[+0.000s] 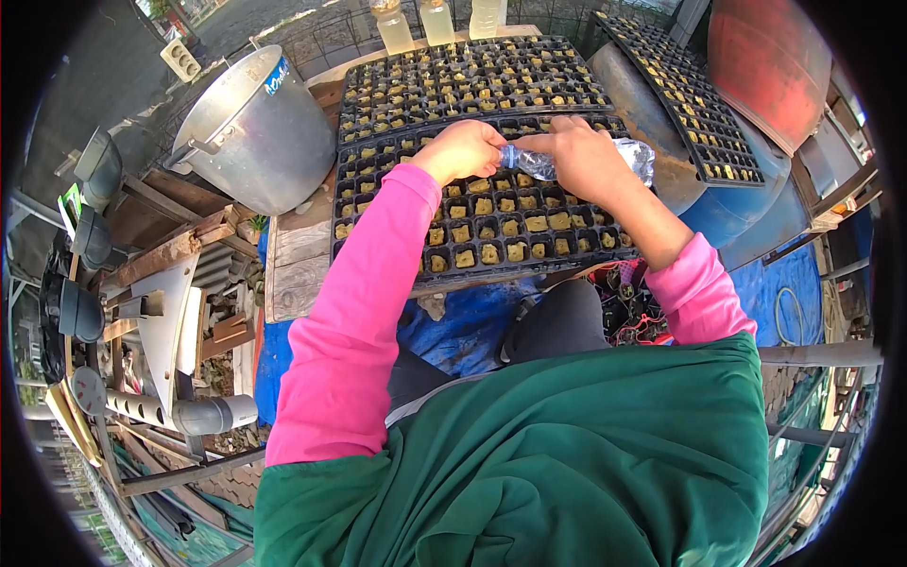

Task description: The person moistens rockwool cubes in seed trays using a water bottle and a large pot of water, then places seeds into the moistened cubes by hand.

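Two hands of ours meet at a plastic bottle lying nearly level above the near seedling tray. Our left hand pinches the blue cap with fingertips nearly closed, while our right hand curls round the body, forefinger towards the cap, probably to steady it. Left of the tray, bare boards leave some room below the metal pot; rightward, the sloping tray and barrels seem to crowd our elbow's way.
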Tool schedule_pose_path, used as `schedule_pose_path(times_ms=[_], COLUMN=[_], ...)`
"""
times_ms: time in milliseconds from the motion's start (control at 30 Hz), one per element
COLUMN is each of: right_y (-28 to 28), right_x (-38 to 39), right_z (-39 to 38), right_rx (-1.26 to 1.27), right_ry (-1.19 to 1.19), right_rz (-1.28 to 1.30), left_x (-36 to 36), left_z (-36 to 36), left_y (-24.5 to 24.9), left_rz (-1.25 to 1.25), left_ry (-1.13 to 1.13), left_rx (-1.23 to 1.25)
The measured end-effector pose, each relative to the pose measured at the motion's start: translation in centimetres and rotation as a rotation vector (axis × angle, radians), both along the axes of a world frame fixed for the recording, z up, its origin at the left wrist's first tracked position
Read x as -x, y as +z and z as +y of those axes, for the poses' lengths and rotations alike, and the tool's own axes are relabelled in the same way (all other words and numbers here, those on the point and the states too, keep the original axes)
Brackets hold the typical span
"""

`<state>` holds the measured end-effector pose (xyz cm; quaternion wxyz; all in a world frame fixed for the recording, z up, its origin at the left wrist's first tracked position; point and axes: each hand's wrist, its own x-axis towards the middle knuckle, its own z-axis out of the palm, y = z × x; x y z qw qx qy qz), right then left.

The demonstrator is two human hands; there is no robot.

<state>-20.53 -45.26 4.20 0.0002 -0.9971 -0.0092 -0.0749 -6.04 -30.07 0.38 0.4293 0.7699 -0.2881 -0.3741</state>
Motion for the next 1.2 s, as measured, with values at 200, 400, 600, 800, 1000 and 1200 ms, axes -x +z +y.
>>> schedule_pose_path(times_ms=[200,400,600,800,1000,1200], right_y=[0.2,-0.1,0.4,0.8,0.3,0.4], right_x=[0.9,1.9,3.0,4.1,4.8,5.9], right_z=[-1.1,-2.5,-3.5,-4.4,-5.7,-7.0], right_rx=[-0.003,-0.022,0.001,0.014,0.046,0.035], right_ry=[-0.032,-0.052,-0.114,-0.157,-0.191,-0.209], right_rz=[0.002,0.0,0.037,0.034,0.017,-0.007], left_x=[0.7,1.3,1.8,2.5,2.8,3.7], left_z=[-1.4,-2.7,-4.4,-5.8,-7.5,-9.3], left_y=[0.1,0.2,0.2,0.1,0.0,0.2], left_rz=[-0.021,-0.012,-0.007,0.014,0.002,-0.001], left_ry=[-0.027,-0.042,-0.075,-0.094,-0.132,-0.15], left_rx=[-0.012,0.017,0.018,0.052,0.049,0.063])
